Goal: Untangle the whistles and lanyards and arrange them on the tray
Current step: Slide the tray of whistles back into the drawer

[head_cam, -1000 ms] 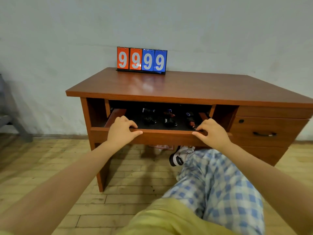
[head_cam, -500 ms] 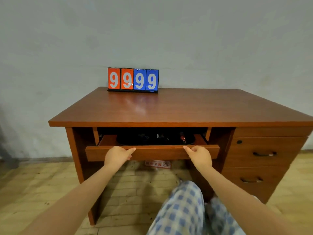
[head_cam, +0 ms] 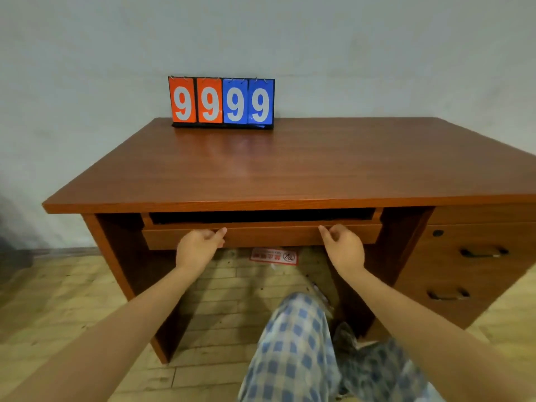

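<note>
Head view: your left hand (head_cam: pixel 200 247) and right hand (head_cam: pixel 343 247), fingers curled against sliding tray (head_cam: pixel 261 237) front, have pushed it nearly shut under bench (head_cam: pixel 290 169). Whistles, lanyards now hidden (visible moments ago); arranging looks finished.

Under the reddish-brown wooden counter (head_cam: pixel 290 169), the pull-out wooden tray (head_cam: pixel 261 237) shows only a dark strip of its inside; whatever lies there is hidden. The fingers (head_cam: pixel 216 237) of the left hand curl out of sight. The counter's right end, with its drawers (head_cam: pixel 475 253), is cut off by the frame edge.
</note>
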